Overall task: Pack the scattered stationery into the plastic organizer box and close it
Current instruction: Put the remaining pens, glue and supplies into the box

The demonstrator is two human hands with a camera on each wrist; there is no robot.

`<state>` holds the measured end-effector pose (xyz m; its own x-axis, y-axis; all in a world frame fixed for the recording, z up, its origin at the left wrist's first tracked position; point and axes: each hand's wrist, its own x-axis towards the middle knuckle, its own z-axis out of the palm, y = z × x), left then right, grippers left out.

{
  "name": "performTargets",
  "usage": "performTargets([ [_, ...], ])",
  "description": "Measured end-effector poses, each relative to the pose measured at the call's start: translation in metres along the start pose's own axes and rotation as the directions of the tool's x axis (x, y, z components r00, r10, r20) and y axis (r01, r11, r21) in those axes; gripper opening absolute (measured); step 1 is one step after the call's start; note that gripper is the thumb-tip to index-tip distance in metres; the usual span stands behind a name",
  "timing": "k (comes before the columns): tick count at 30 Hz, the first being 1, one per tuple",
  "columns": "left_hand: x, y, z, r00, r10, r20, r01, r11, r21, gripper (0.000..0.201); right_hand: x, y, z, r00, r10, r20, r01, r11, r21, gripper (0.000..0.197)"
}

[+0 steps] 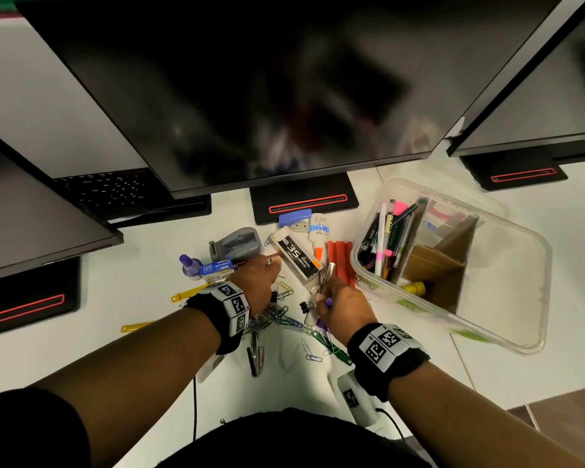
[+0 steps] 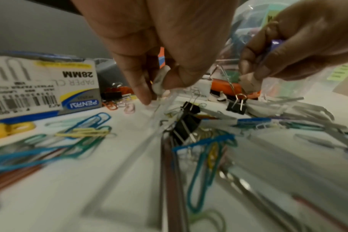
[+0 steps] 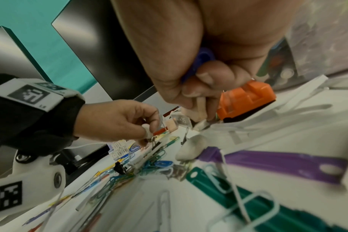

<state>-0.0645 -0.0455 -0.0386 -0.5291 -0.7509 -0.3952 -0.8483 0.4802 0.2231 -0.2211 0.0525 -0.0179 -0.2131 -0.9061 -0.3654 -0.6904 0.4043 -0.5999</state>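
Observation:
The clear plastic organizer box (image 1: pixel 514 282) stands open at the right, with pens (image 1: pixel 385 238) in one cardboard-divided compartment. My left hand (image 1: pixel 264 278) (image 2: pixel 159 87) pinches a small white eraser (image 2: pixel 159 83) (image 3: pixel 147 131) just above the clutter. My right hand (image 1: pixel 328 295) (image 3: pixel 199 94) is curled round a purple plastic piece (image 3: pixel 201 62) and also pinches a beige eraser (image 2: pixel 248 83). Below both hands lie coloured paper clips (image 2: pixel 85 125), black binder clips (image 2: pixel 189 122), a paper clip box (image 2: pixel 44 87) and a staples box (image 1: pixel 298 255).
A glue bottle (image 1: pixel 319 234), red strips (image 1: pixel 340 258), a grey tape dispenser (image 1: pixel 237 244) and a purple bottle (image 1: pixel 188 265) lie behind the hands. Dark monitors (image 1: pixel 250 79) overhang the back of the white desk (image 1: pixel 132 285). The desk edge runs at the lower right (image 1: pixel 487 396).

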Motion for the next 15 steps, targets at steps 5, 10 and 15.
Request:
performTargets([
  [5,0.006,-0.001,-0.018,0.994,0.052,-0.098,-0.052,0.999,0.003,0.024,-0.002,0.001,0.000,1.000,-0.031,-0.004,0.031,0.999,0.020,0.007],
  [10,0.015,-0.001,-0.030,0.984,0.047,-0.174,-0.053,0.998,-0.028,0.019,-0.008,-0.001,-0.007,0.998,-0.050,-0.050,0.058,0.979,0.194,0.020],
  [15,0.023,0.000,-0.019,0.997,0.057,-0.051,-0.052,0.995,0.085,0.036,-0.014,-0.005,-0.015,0.985,-0.107,-0.138,0.127,0.981,0.149,0.048],
])
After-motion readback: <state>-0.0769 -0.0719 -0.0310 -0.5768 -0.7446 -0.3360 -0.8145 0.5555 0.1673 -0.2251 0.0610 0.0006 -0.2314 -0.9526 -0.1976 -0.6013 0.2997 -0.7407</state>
